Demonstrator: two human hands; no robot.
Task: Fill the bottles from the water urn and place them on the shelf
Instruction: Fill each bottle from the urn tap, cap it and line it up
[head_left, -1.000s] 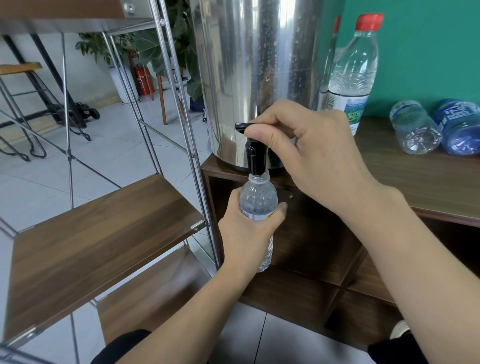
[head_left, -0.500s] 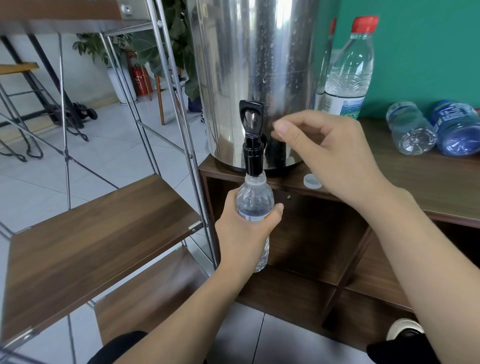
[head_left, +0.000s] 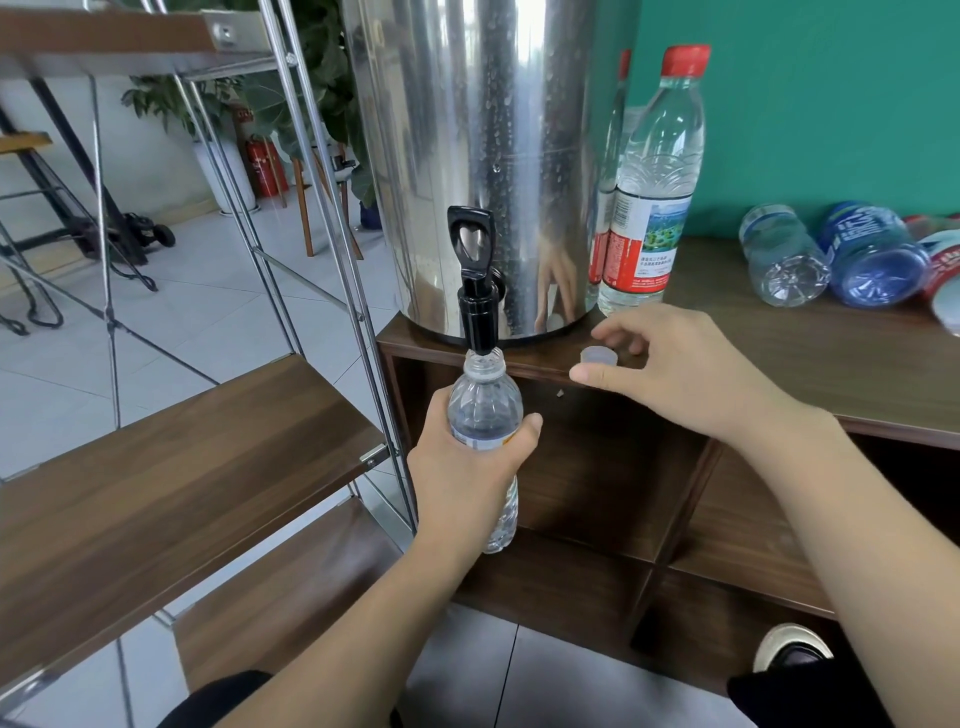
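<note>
A steel water urn (head_left: 488, 156) stands on the wooden cabinet top (head_left: 810, 364). Its black tap (head_left: 475, 291) has the lever standing upright. My left hand (head_left: 467, 473) grips a small clear bottle (head_left: 485, 410) upright, with its open mouth right under the spout. My right hand (head_left: 675, 374) hovers low over the cabinet edge, thumb and fingers spread around a small white cap (head_left: 599, 356) without closing on it. A wooden shelf board (head_left: 171, 467) of a metal rack sits to the left.
A tall red-capped bottle (head_left: 649, 197) stands right of the urn, a second one behind it. Several bottles (head_left: 831, 254) lie on their sides at the far right of the cabinet top. The rack's metal posts (head_left: 332, 249) rise close beside the urn.
My right hand has let go of the tap lever, which has sprung upright, and has dropped down right to the white cap. The left hand keeps the bottle under the spout.
</note>
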